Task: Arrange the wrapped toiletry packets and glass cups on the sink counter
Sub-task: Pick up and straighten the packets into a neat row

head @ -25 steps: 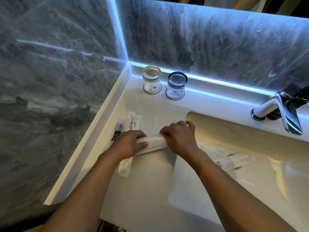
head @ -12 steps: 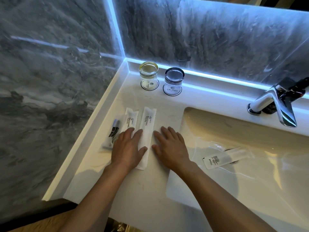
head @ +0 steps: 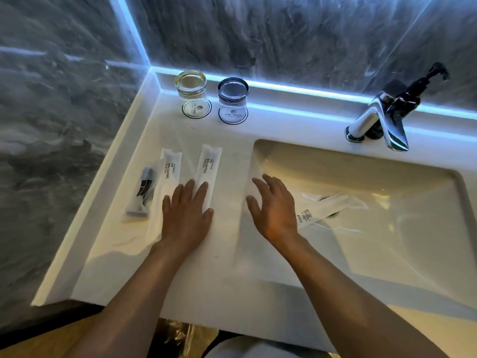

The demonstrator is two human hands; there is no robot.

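Right hand has lifted off the counter toward the basin, fingers spread, empty. Left hand stays flat on both toothbrush packets, now parallel. Next I'd fetch the basin packet.

a: what's visible of the person near the sink counter?
b: two bare forearms, left hand and right hand. no sleeves in view, arms uncovered right to the frame edge.
a: anything worn? watch, rings, gloves?
b: wrists and fingers look plain. nails short. below the counter's front edge, a pale rounded bit, can't tell if it's clothing.
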